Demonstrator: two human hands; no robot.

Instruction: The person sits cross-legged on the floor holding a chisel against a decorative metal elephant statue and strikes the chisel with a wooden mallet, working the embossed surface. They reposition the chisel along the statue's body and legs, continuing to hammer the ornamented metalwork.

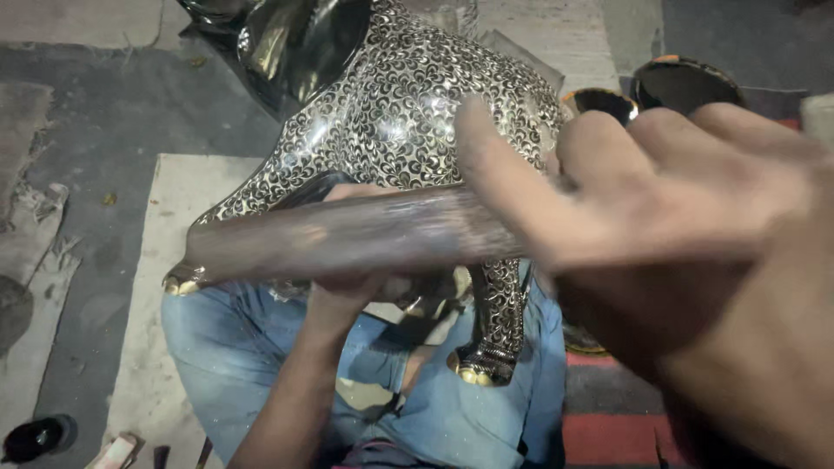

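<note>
a: so where does the animal figure (pixel 408 113) sit?

b: straight ahead of both hands, propped over the lap in blue jeans (pixel 234 347). its body runs from upper left down to lower right, with gold-tipped feet hanging toward the knees.

a: which hand is nearer?

b: the left hand (pixel 347 291), underneath. it's cupped up against the underside by a leg, though i can't tell how tightly it's closed.

a: and the right hand (pixel 660 208)?

b: closer to the camera, to the right, fingers curled around a long dark rod-like tool (pixel 347 234). the tool lies nearly level across the figure's flank, pointing left, blurred.

a: how does the figure look?

b: glossy, dark, covered in fine silvery scroll pattern. beyond the right hand's knuckles are two dark round dishes (pixel 682 82); far left of the left hand, a small black pot (pixel 35 439) on the floor.
</note>
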